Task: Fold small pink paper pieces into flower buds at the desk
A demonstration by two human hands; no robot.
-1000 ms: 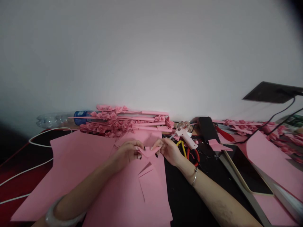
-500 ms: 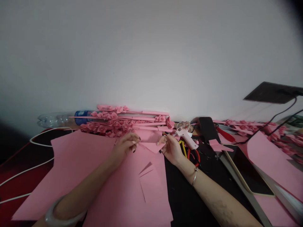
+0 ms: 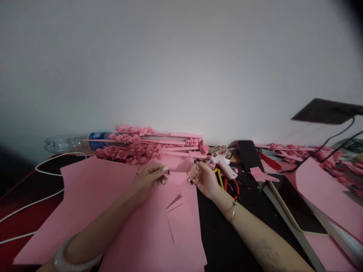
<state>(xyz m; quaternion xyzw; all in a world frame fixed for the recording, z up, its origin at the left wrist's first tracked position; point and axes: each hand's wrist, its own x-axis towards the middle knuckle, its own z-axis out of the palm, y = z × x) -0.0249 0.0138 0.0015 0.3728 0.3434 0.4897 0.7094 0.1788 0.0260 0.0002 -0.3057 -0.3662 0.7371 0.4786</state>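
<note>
A small folded piece of pink paper [image 3: 177, 178] is stretched between my two hands, its lower edge coming to a point. My left hand [image 3: 149, 180] pinches its left end between thumb and fingers. At the right end, the curled fingers of my right hand [image 3: 204, 179] close on the paper's edge. Beneath them lies a large pink paper sheet [image 3: 147, 230]. Cut pink paper pieces [image 3: 177, 217] rest on that sheet, just below the held one.
Pink paper flowers [image 3: 144, 151] lie along the wall beside a plastic bottle [image 3: 68, 143]. A glue gun [image 3: 224, 166], red-handled pliers [image 3: 235, 189] and a black phone [image 3: 249, 155] are to the right. Farther right sits a tablet-like device [image 3: 300, 207]. White cables [image 3: 48, 196] run at left.
The fingers of both hands have shifted their grip on the folded paper, and my left thumb now lies on top. The paper sits slightly lower and flatter.
</note>
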